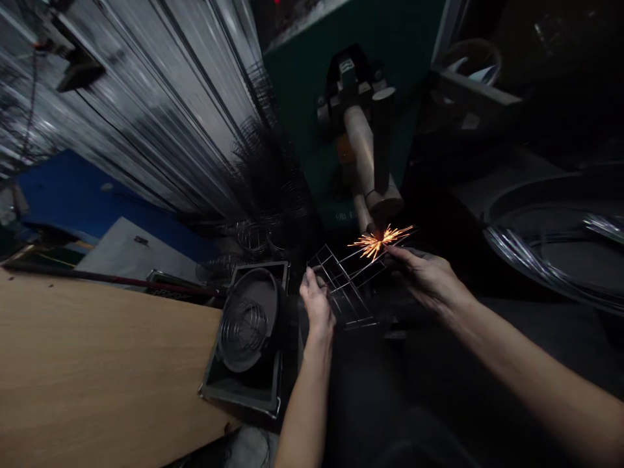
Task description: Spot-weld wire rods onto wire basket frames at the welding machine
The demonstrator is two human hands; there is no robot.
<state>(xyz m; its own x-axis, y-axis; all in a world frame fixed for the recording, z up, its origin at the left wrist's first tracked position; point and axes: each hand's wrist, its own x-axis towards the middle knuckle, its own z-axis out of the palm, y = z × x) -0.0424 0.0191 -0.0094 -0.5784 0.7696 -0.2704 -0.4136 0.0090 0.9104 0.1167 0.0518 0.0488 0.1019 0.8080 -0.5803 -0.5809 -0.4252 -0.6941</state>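
Note:
A thin metal wire frame (345,281) with crossing bars is held up in front of a spot welder (363,143). My left hand (316,296) grips the frame's left side, fingers closed on the wire. My right hand (429,276) pinches at the far right part of the frame, close to the welder's electrodes; I cannot make out whether a separate piece of wire is also between its fingers. Bright orange sparks (380,242) burst where the frame meets the electrode tips, hiding the contact point.
Left of my left hand, a dark tray (280,390) holds a round pan (225,344) with wire rings (246,325). A wooden board (107,364) lies at lower left. At right, a large round container (511,188) holds shiny wire rings (526,266). Wire racks hang at the back left.

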